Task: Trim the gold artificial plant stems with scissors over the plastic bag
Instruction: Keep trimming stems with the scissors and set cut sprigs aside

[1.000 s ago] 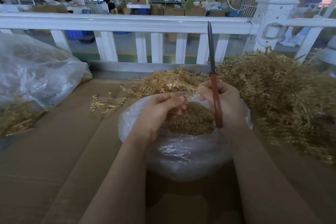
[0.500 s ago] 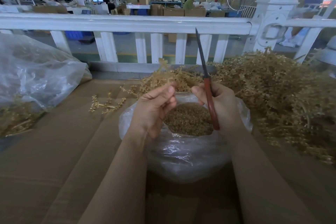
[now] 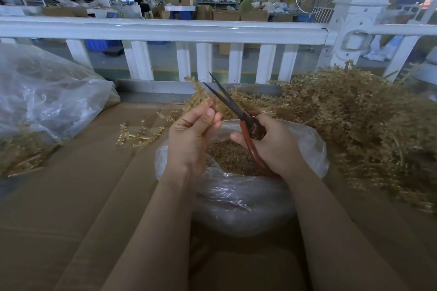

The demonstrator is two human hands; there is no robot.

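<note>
While the left hand pinches a gold stem above the plastic bag, the right hand grips the scissors. Their blades stand slightly parted just beside the stem. Gold trimmings fill the bag.

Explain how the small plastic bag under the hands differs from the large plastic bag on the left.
The small plastic bag stands open-mouthed and holds fine gold trimmings; the large plastic bag lies slumped on its side and holds long gold stems. The small one sits under both hands; the large one is untouched. Both are clear plastic on brown cardboard.
</note>
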